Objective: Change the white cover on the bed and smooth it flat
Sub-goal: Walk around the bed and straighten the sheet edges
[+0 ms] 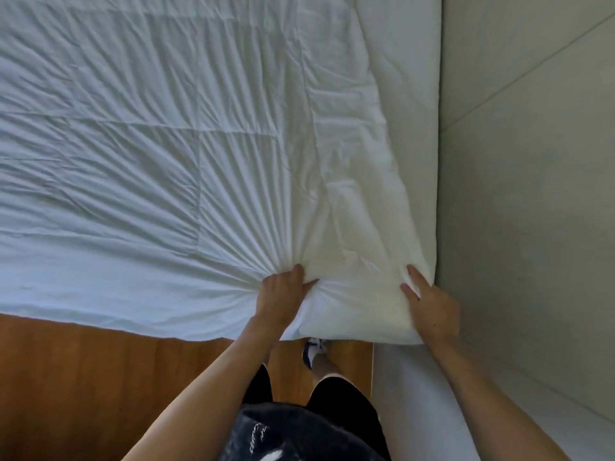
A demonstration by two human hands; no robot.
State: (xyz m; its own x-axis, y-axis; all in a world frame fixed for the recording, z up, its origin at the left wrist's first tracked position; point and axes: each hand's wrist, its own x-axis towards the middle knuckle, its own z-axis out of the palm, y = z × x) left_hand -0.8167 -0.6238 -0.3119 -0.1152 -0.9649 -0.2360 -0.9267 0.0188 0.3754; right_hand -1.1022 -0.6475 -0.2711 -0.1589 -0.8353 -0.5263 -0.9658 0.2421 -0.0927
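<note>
White cover (pixel 166 134) lies creased across the bed, above a wooden floor (pixel 83 377) and beside a grey wall (pixel 532 161). Left hand (pixel 283 291) pinches gathered cover near the corner; right hand (pixel 429 301) grips the corner's edge.

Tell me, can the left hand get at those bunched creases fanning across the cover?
Probably yes. The left hand already grips the white cover right where the creases converge, and nothing lies on the fabric beyond it. The right hand holds the corner, out of the way.
</note>
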